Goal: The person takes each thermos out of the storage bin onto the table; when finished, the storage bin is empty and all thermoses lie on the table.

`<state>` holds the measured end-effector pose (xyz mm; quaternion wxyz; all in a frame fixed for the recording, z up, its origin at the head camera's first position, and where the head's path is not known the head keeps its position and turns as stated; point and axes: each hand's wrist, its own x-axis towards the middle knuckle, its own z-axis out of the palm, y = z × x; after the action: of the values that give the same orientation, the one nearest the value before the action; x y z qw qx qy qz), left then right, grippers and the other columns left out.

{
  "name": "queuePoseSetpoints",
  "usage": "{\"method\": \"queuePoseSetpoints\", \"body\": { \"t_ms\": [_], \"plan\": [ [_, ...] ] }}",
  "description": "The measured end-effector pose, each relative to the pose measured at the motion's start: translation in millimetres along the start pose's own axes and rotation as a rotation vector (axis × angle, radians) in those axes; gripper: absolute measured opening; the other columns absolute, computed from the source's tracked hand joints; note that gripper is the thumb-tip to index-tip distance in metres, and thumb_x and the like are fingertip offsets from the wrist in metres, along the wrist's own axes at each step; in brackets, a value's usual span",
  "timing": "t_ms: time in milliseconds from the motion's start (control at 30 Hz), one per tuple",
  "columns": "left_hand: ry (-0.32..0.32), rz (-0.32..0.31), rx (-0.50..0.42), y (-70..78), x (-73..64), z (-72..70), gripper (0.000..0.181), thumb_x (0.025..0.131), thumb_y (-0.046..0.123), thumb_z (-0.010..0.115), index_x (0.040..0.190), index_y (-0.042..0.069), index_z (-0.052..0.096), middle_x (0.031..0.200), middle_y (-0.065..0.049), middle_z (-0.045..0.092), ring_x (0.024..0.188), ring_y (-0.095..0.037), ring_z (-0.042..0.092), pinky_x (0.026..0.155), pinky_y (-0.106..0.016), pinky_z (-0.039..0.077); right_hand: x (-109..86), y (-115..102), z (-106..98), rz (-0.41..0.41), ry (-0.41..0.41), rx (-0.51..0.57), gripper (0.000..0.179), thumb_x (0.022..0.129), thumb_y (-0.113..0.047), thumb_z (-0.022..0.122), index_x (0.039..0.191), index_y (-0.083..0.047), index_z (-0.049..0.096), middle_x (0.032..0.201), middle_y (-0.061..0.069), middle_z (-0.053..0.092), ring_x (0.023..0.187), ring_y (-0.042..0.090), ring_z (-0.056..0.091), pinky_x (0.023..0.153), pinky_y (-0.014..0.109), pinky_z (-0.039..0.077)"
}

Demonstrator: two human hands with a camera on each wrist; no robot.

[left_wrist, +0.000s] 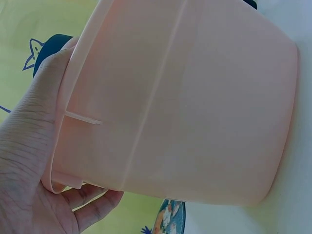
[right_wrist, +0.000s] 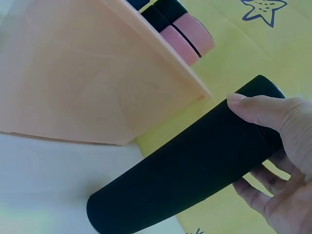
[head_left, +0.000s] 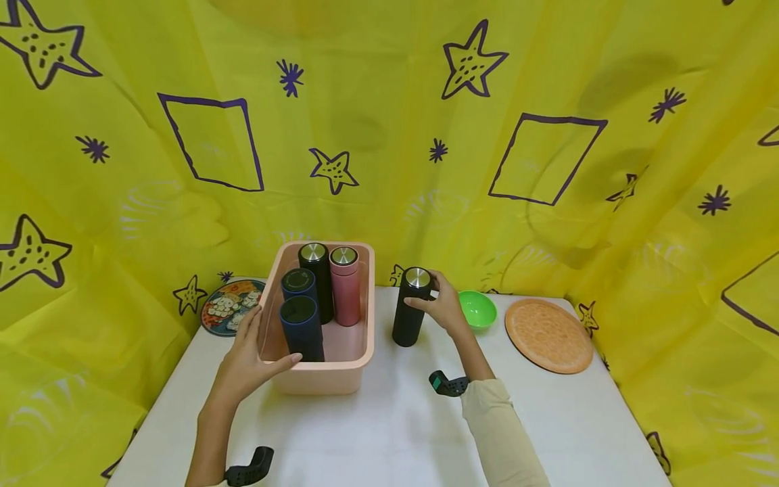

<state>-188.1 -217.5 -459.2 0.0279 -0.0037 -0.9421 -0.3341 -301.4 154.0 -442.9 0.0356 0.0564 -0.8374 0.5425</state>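
A pale pink plastic tub [head_left: 316, 382] stands on the white table with several bottles upright inside. My left hand [head_left: 240, 368] grips its front left corner, thumb over the front rim and fingers along the left side. In the tub, a black bottle [head_left: 326, 297] and a pink bottle [head_left: 347, 297] are at the back, two dark blue bottles [head_left: 308, 339] nearer the front left. To the right of the tub, my right hand [head_left: 447, 308] holds a black thermos bottle [right_wrist: 185, 161] near its silver-topped lid, thumb and fingers on opposite sides. Its base is close over the table.
A green bowl [head_left: 477, 311] sits right of the held bottle, and beyond it lies a round orange-brown disc [head_left: 548, 336]. Behind the tub's left side is a patterned round plate [head_left: 222, 308]. A yellow curtain [head_left: 389, 122] surrounds the white table [head_left: 377, 439] at the back and sides.
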Motion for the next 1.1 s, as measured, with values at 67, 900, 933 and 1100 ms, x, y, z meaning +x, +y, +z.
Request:
{"method": "queuePoseSetpoints", "body": {
  "t_ms": [67, 900, 933, 1100],
  "plan": [
    [0.002, 0.0, 0.001, -0.1, -0.2, 0.4, 0.121, 0.075, 0.067, 0.071, 0.158, 0.013, 0.001, 0.162, -0.019, 0.006, 0.126, -0.055, 0.046, 0.091, -0.072, 0.044, 1.1, -0.2, 0.0, 0.007, -0.005, -0.001, 0.078, 0.075, -0.017, 0.084, 0.14, -0.002, 0.045, 0.137, 0.022, 0.055, 0.129, 0.037, 0.05, 0.107, 0.051, 0.044],
    [0.005, -0.003, 0.0, -0.2, -1.2, 1.2, 0.12, 0.075, 0.066, 0.071, 0.158, 0.013, 0.002, 0.162, -0.019, 0.008, 0.128, -0.055, 0.044, 0.092, -0.071, 0.044, -1.7, -3.8, 0.8, -0.019, 0.013, -0.083, 0.074, 0.075, -0.022, 0.085, 0.138, -0.003, 0.05, 0.133, 0.019, 0.059, 0.123, 0.036, 0.054, 0.102, 0.051, 0.048],
    [0.004, -0.004, 0.0, -0.2, -1.3, 1.3, 0.12, 0.075, 0.066, 0.071, 0.158, 0.013, 0.002, 0.162, -0.019, 0.007, 0.129, -0.055, 0.043, 0.092, -0.071, 0.043, -1.7, -3.7, 0.6, -0.017, 0.009, -0.084, 0.075, 0.075, -0.022, 0.085, 0.138, -0.003, 0.049, 0.134, 0.019, 0.058, 0.124, 0.036, 0.054, 0.103, 0.051, 0.047],
    [0.004, -0.008, -0.01, -0.2, -0.8, 1.7, 0.12, 0.075, 0.066, 0.071, 0.158, 0.014, 0.002, 0.162, -0.019, 0.007, 0.128, -0.056, 0.043, 0.093, -0.072, 0.042, -1.5, -1.5, -0.7, -0.008, -0.007, -0.079, 0.077, 0.076, -0.023, 0.084, 0.14, -0.003, 0.047, 0.137, 0.02, 0.055, 0.128, 0.037, 0.051, 0.106, 0.052, 0.045]
  ]
}}
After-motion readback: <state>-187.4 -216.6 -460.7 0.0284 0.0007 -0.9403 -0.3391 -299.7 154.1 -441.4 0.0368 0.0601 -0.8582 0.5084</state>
